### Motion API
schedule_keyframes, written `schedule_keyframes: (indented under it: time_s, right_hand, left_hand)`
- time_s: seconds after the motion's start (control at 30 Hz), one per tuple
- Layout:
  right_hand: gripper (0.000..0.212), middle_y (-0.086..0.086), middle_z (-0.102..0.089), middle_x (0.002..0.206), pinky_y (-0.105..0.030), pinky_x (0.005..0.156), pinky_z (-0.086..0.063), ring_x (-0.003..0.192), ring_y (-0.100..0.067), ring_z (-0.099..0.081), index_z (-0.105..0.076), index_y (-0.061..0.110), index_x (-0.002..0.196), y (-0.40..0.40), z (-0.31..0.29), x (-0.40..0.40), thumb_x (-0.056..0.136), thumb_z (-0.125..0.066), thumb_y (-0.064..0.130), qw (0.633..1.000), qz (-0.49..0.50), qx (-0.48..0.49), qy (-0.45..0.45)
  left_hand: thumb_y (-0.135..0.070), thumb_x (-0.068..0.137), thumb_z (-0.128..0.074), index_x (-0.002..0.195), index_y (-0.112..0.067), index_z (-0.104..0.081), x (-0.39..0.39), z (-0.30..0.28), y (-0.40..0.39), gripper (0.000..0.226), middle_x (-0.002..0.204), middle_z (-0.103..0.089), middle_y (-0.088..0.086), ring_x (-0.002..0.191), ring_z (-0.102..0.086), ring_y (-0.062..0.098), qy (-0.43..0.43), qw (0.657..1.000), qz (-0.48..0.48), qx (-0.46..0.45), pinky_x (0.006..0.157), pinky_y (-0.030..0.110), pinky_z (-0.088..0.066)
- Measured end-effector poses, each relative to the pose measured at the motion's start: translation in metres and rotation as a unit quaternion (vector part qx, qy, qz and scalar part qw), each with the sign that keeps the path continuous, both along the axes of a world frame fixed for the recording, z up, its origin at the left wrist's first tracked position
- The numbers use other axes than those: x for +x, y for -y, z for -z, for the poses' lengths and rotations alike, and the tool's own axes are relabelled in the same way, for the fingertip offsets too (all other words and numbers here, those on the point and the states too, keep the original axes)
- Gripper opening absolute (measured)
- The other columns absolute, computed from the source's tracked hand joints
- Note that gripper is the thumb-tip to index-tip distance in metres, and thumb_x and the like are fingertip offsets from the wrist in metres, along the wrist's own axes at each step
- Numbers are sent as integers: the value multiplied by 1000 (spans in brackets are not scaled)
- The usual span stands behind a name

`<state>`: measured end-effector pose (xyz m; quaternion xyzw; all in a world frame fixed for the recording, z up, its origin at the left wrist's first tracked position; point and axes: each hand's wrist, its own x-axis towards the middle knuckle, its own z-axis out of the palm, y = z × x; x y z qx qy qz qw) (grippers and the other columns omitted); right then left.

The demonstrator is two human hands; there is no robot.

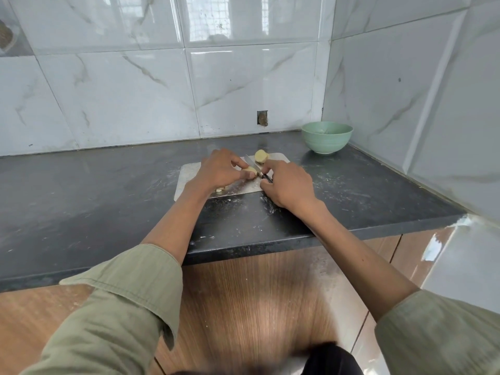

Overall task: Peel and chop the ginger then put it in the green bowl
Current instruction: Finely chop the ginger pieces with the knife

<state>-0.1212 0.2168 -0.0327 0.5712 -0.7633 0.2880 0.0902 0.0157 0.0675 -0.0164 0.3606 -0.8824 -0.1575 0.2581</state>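
A metal chopping board (189, 173) lies on the dark counter. My left hand (217, 170) holds a pale peeled piece of ginger (251, 171) down on the board with curled fingers. My right hand (286, 185) grips a small knife (255, 169) by its dark handle, the blade standing just right of that piece. A second peeled ginger chunk (262, 156) lies on the board's far edge. Small cut bits (220, 189) sit near the board's front edge. The green bowl (326, 137) stands at the back right, holding a few pale pieces.
The dark counter (94, 190) is dusted with white specks around the board. Tiled walls close in at the back and on the right, forming a corner behind the bowl. Wooden cabinet fronts (257, 307) run below the counter edge.
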Motion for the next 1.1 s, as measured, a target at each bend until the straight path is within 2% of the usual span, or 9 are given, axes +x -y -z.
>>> schedule_keyframes:
  time_s: [0.13, 0.33, 0.53, 0.67, 0.87, 1.1]
  right_hand:
    - [26, -3, -71, 105, -35, 71, -38, 102, -32, -64, -65, 27, 117, 3, -2, 2, 93, -59, 35, 1000, 0, -1, -9]
    - [25, -3, -70, 102, -34, 70, -37, 100, -31, -63, -65, 29, 115, 1, -2, 5, 91, -59, 36, 1000, 12, 0, -6]
    - [24, -2, -72, 101, -36, 71, -42, 95, -33, -65, -67, 32, 113, -7, -7, 5, 92, -58, 39, 997, 29, -62, 19]
    - [24, -1, -72, 106, -37, 76, -46, 99, -32, -65, -68, 33, 113, -9, -8, 1, 91, -59, 38, 997, 34, -48, 46]
    - [25, -1, -71, 110, -35, 77, -44, 103, -30, -64, -69, 34, 114, -7, -6, 1, 91, -63, 41, 998, 20, -27, 54]
    - [24, -1, -72, 108, -36, 76, -45, 101, -30, -65, -68, 34, 113, -6, -5, 2, 91, -61, 42, 997, 21, -45, 57]
  left_hand:
    - [-54, 74, -87, 101, -29, -83, 0, 0, 2, 37, 107, -78, -8, 106, -67, 11, -3, 1000, 11, 16, 96, 35, -51]
    - [-55, 72, -88, 97, -36, -82, 1, 1, 1, 32, 110, -77, -8, 113, -65, 13, -15, 1000, 3, 6, 107, 47, -46]
    - [-56, 71, -88, 101, -29, -83, 1, 0, 1, 41, 114, -77, -5, 114, -66, 15, -24, 999, 10, 18, 108, 46, -46]
    - [-61, 68, -88, 99, -32, -83, 1, 1, 1, 42, 115, -76, -7, 117, -64, 15, -28, 999, 3, 22, 109, 48, -44]
    - [-60, 68, -89, 94, -35, -83, 2, 1, 2, 36, 103, -78, -11, 104, -67, 11, -33, 999, 7, 29, 101, 44, -52]
    - [-58, 68, -89, 95, -35, -82, 2, 0, -1, 36, 111, -77, -6, 112, -66, 14, -33, 999, 7, 23, 106, 46, -47]
